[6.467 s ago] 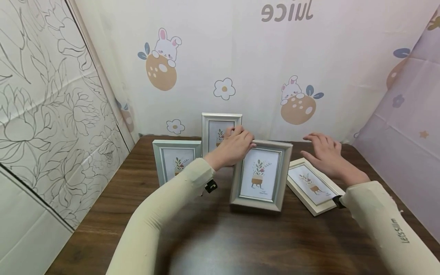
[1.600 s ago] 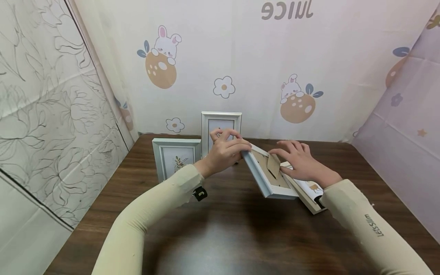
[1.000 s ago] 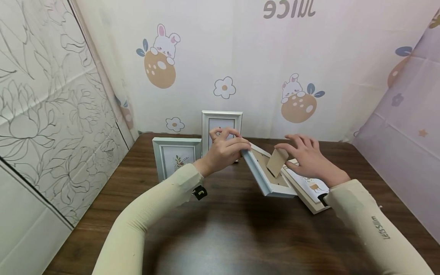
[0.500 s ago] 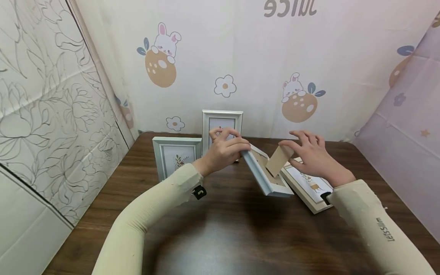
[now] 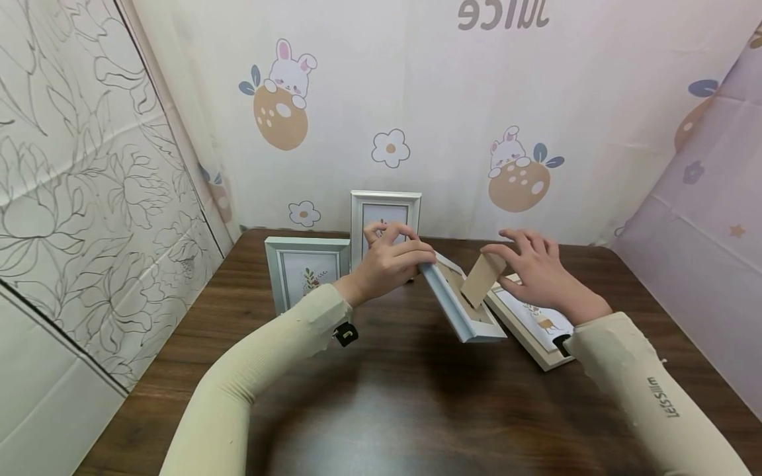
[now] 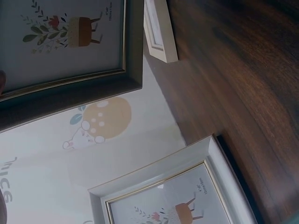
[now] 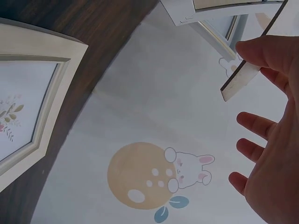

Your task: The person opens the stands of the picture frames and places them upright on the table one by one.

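Pale-blue edging identifies the held frame (image 5: 449, 301), tilted above the right-hand half of the counter (image 5: 381, 403). Its back is turned up toward the person, and a shadow lies below it. From that back a tan support leg (image 5: 483, 277) juts out at an angle, lower end against the panel.

The left hand (image 5: 387, 261) grips the frame's upper edge with bent fingers; the head view does not show its thumb. The right hand (image 5: 538, 274) pinches the leg's free end between thumb and forefinger, as the right wrist view confirms; its other three fingers are spread and hold nothing.

Step in hand, as judged: setting out the leg to prop the frame. The next move appears to call for confirming the leg's spread, letting go of it, tipping the frame upright and landing bottom edge and leg together. Risk noted: a leg that folds on contact could let the frame drop backward.

Near the held frame's lower end, a cream frame (image 5: 532, 317) lies face up; contact between the two cannot be determined. Beyond the left hand, a green frame (image 5: 309, 274) stands upright, with a white frame (image 5: 387, 205) standing just beside it, near the printed wall covering (image 5: 333, 99).
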Demonstrator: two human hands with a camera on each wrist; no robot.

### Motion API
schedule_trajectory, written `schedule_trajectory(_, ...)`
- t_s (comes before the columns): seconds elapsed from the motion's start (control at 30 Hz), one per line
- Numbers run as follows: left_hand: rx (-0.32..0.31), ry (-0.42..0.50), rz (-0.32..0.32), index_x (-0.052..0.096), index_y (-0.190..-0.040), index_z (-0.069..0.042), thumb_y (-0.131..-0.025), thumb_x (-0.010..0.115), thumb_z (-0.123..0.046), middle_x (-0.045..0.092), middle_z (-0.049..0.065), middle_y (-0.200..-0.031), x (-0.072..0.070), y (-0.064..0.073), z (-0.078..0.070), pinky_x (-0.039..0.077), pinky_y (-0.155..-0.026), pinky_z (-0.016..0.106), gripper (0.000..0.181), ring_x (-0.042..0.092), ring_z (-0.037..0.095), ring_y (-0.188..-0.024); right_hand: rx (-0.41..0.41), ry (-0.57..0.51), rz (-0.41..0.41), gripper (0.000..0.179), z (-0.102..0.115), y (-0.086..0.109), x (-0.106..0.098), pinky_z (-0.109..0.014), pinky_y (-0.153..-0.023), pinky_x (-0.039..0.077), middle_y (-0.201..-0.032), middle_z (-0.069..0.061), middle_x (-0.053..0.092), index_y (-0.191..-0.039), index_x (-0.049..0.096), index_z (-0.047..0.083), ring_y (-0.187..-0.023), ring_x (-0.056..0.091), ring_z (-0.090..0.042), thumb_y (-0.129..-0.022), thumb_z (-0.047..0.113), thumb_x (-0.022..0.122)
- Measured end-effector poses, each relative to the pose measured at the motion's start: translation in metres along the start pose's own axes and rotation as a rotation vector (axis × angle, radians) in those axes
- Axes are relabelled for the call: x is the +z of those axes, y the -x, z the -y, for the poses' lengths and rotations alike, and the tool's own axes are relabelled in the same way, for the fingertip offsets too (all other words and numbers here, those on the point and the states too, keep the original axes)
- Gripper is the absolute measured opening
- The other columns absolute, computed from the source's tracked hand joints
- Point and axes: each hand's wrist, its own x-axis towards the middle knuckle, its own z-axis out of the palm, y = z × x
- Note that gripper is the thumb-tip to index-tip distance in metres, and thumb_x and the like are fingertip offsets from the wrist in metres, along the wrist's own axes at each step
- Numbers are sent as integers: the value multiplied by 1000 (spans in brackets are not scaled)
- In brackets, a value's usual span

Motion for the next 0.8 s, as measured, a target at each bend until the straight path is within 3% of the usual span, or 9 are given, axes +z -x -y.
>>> schedule_trajectory(0.37,11,-17,3,74,-97,-13,-76,74,5,74,-3,-100,-2,-2,1,20,-86,52,27,56,23,-98,2,-9,12,55,0,1,-3,-68,-95,18,-147,-23,31,-136,51,20,-133,22,-47,-85,10,69)
schedule_trajectory(0.8,26,-38,15,76,-99,-15,-76,84,-7,74,-6,-99,-8,-7,4,22,-87,52,26,58,21,-97,78,-3,-21,58,-17,15,-15,-71,-93,15,-145,-26,28,-139,45,18,-130,22,-53,-86,11,68)
